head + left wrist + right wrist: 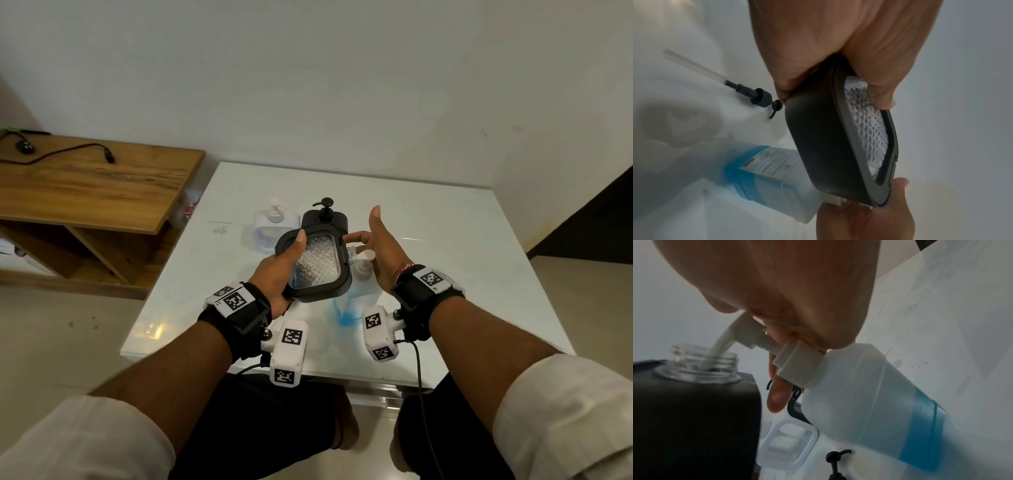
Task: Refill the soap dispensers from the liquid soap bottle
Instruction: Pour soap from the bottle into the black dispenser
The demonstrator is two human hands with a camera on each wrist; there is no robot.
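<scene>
My left hand (284, 270) grips a black-framed soap dispenser (317, 263) with a clear diamond-patterned window, tilted with its open neck (705, 365) towards the right. The liquid soap bottle (346, 308), part full of blue soap, stands just under and to the right of it. Its white pump spout (723, 339) dips into the open neck. My right hand (383, 253) rests palm-down on the white pump head (364, 263), with thumb and fingers held straight. A white dispenser (274, 226) and a second black dispenser (325, 217) stand behind, pumps fitted.
The white glossy table (445, 240) meets a wall at the back. A loose black pump with a clear tube (756, 95) lies beyond the held dispenser. A wooden shelf unit (92, 185) with a cable on it stands to the left.
</scene>
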